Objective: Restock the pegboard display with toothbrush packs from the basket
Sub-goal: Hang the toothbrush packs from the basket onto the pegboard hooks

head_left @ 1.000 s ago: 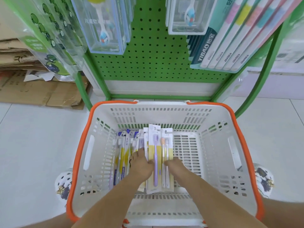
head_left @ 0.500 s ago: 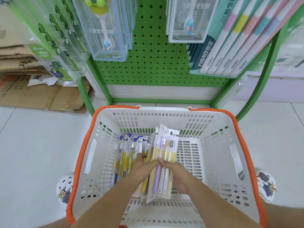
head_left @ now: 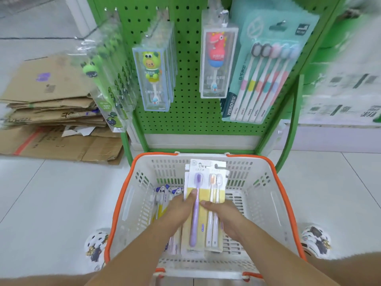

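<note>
Fingers [head_left: 203, 203] curled round toothbrush packs [head_left: 206, 182]

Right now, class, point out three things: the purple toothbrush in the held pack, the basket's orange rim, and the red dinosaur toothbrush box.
purple toothbrush [head_left: 194, 221]: head view, mid-handle.
orange rim [head_left: 121, 203]: head view, left side.
red dinosaur toothbrush box [head_left: 218, 62]: head view, front face.

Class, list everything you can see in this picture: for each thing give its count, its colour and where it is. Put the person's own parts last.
Pegboard display: one, green, upright behind the basket.
Hanging toothbrush packs: four groups, clear and teal, on the pegboard.
Basket: one, white with orange rim, on the floor.
Held toothbrush packs: a stack, white and yellow, over the basket.
Blue-topped packs: several, in the basket's left side.
Flattened cardboard: a pile, brown, floor left.
Shoes: two, white patterned, beside the basket.
Left hand: grips the stack.
Right hand: grips the stack.
</note>
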